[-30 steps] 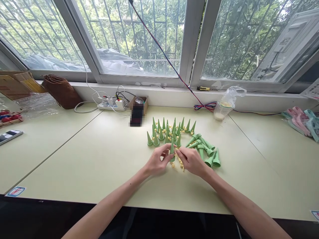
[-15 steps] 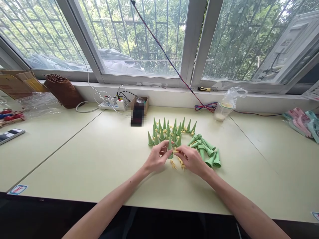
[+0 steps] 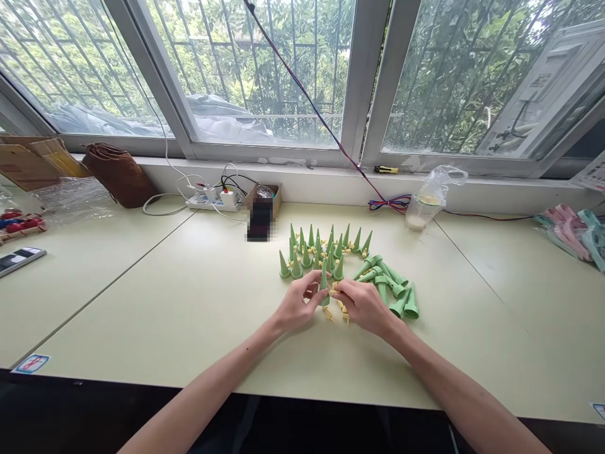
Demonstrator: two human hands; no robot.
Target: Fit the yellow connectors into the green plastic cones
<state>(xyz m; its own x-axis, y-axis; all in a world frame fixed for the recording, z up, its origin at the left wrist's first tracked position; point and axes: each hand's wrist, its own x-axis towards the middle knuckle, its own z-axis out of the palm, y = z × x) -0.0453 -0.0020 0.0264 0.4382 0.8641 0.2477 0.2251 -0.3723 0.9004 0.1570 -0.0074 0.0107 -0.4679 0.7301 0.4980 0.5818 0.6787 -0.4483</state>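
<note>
Head camera: far left, a phone (image 3: pixel 23 260) lies flat on the pale table (image 3: pixel 155 328), with a brown bag (image 3: pixel 119 175) behind it and a white power strip (image 3: pixel 212 201) along the sill. Toward the middle, upright green cones (image 3: pixel 316 260) stand in a cluster, tips up, small yellow bits among them. Just in front, the left hand (image 3: pixel 297 302) has thumb and fingers closed round a single green cone (image 3: pixel 324 289), its long axis near vertical, tip up. Right of that cone's lower part, the right hand (image 3: pixel 363 304) pinches a small yellow piece (image 3: pixel 334 289), which seems to lie crosswise, pointing at the cone's side; whether the two touch is too small to tell. Loose yellow pieces (image 3: pixel 329 314) lie below the fingertips, between both hands. Further right, nearer the right hand, is a heap of green cones (image 3: pixel 382 285), mostly on their sides.
</note>
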